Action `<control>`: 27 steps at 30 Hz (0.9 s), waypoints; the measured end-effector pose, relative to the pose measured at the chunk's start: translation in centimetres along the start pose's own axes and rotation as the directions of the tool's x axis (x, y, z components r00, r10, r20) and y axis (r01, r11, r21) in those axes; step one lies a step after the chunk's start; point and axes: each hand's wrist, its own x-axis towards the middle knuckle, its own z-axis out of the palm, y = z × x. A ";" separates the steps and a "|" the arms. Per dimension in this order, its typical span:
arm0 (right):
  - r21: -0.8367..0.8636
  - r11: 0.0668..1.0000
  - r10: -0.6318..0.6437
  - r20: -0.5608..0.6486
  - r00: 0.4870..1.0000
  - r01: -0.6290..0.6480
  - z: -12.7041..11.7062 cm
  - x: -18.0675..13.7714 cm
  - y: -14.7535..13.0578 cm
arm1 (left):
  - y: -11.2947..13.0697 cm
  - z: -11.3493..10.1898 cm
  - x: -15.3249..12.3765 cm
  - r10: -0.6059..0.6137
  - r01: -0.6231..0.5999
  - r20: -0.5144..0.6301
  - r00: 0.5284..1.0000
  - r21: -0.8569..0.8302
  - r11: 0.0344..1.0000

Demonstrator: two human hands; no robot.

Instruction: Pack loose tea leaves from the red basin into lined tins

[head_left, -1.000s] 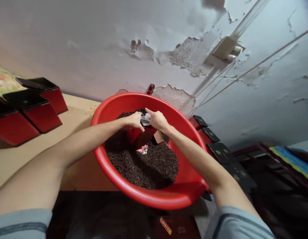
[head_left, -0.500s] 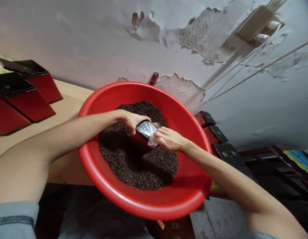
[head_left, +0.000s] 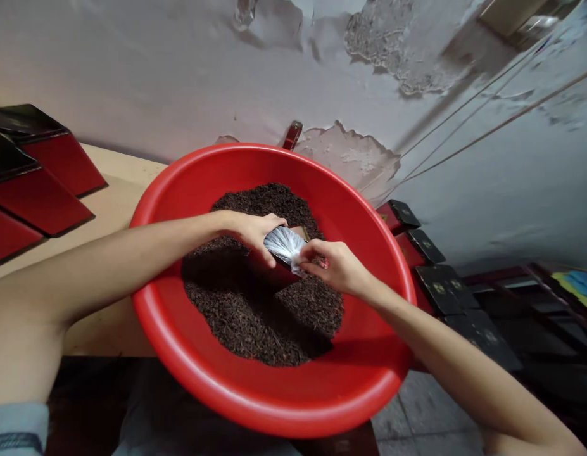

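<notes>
A large red basin holds a heap of dark loose tea leaves. Over the heap my left hand is wrapped round a small red box lined with a clear plastic bag. My right hand pinches the rim of that bag at the box's mouth, fingers closed. The box is tilted, its open top facing me and to the right.
Red boxes with black lids sit on the tan table at the left. More red and black boxes are stacked at the right below the peeling wall. A dark red handle pokes up behind the basin.
The box has come up out of the leaves and tilted, showing its bag lining. My right hand has shifted from the top of the box to the bag's rim.
</notes>
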 end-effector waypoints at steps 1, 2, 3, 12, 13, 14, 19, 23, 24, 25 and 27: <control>-0.006 0.999 0.037 -0.014 0.999 -0.037 0.0 0.0 -0.1 | 0.3 0.0 0.0 -0.017 0.017 -0.006 1.000 -0.004 1.000; -0.031 0.998 0.057 -0.029 0.998 -0.058 0.0 0.0 -0.2 | 0.4 0.0 0.0 -0.024 0.024 -0.010 1.000 -0.005 1.000; -0.083 0.995 0.055 -0.038 0.998 -0.058 0.1 0.0 -0.3 | 0.5 0.0 0.0 -0.021 0.021 -0.012 1.000 -0.003 1.000; -0.507 0.812 -0.228 0.182 0.956 0.290 0.6 -0.1 -0.9 | 2.1 0.2 0.2 -0.144 0.142 -0.050 0.988 -0.044 0.989; -0.471 0.835 -0.207 0.208 0.956 0.284 0.5 -0.1 -1.0 | 2.5 0.5 0.3 -0.186 0.181 -0.079 0.979 -0.071 0.981; -0.435 0.858 -0.184 0.238 0.954 0.274 0.2 -0.1 -1.2 | 2.8 0.8 0.4 -0.225 0.215 -0.106 0.969 -0.095 0.972; -0.517 0.819 -0.127 0.258 0.958 0.248 -0.8 -0.2 -1.8 | 3.1 2.4 0.7 -0.166 0.164 -0.299 0.940 -0.032 0.986; -0.601 0.746 -0.115 0.308 0.944 0.287 -0.3 -0.9 -2.4 | 2.6 2.7 0.5 0.204 -0.111 -0.373 0.905 0.258 0.960; -0.620 0.726 -0.113 0.320 0.941 0.298 0.1 -1.2 -2.7 | 2.4 2.6 0.4 0.273 -0.167 -0.349 0.897 0.305 0.938; -0.642 0.703 -0.113 0.323 0.940 0.305 0.4 -1.6 -3.0 | 2.3 2.5 0.3 0.327 -0.218 -0.318 0.890 0.333 0.917; -0.678 0.666 -0.109 0.321 0.941 0.309 1.0 -2.2 -3.8 | 2.3 2.1 0.2 0.414 -0.316 -0.242 0.877 0.360 0.878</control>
